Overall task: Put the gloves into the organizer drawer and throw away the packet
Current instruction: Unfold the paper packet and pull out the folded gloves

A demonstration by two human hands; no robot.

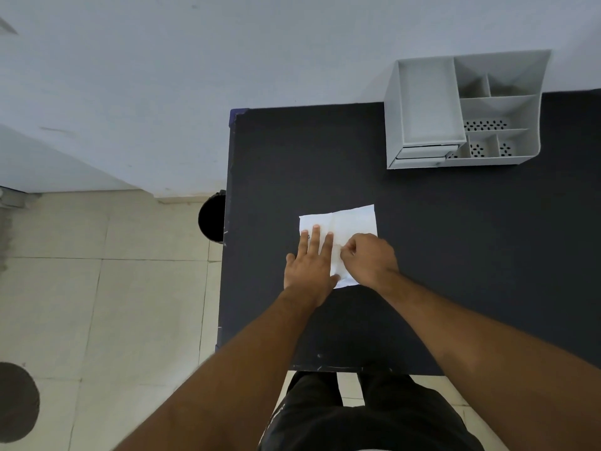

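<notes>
A flat white paper packet [349, 224] lies in the middle of the black table [455, 239]. My left hand [309, 265] rests flat on the packet's left half, fingers spread. My right hand [369, 258] sits curled over the packet's near right part, its fingertips pinching at the paper near the centre fold. The gloves themselves are not visible. A grey organizer [463, 109] stands at the table's far right, with an open tray on the left, small closed drawers [422, 154] beneath it and several open compartments on the right.
A round black bin [211, 219] stands on the tiled floor right beside the table's left edge. A white wall runs behind the table. A dark round patch [16, 402] shows on the floor at lower left. My legs stand at the table's near edge.
</notes>
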